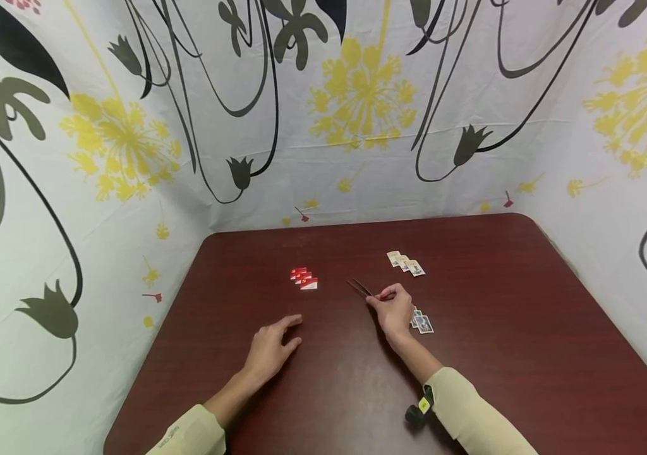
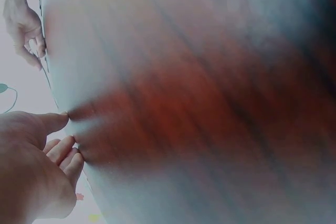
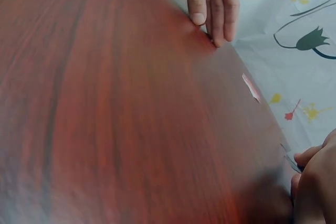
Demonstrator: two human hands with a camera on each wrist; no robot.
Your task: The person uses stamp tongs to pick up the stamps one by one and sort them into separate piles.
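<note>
In the head view my right hand (image 1: 394,313) pinches a thin pair of tweezers (image 1: 361,288) between thumb and fingers. Their tips point left and stand slightly apart, with nothing visible between them. Just behind that hand lie overlapping grey-blue stamps (image 1: 424,325), partly hidden by it. My left hand (image 1: 269,347) rests on the table at the left, fingers and thumb spread, holding nothing; its fingertips touch the tabletop in the left wrist view. Overlapping red-and-white stamps (image 1: 308,283) lie beyond it. The right wrist view catches the tweezers (image 3: 292,162) at its edge.
Farther back, cream stamps (image 1: 414,268) lie in an overlapping diagonal row. The dark red-brown table (image 1: 505,303) has rounded back corners. A white cloth (image 1: 278,151) with flower prints hangs behind and along both sides. A black device (image 1: 416,414) sits at the right wrist.
</note>
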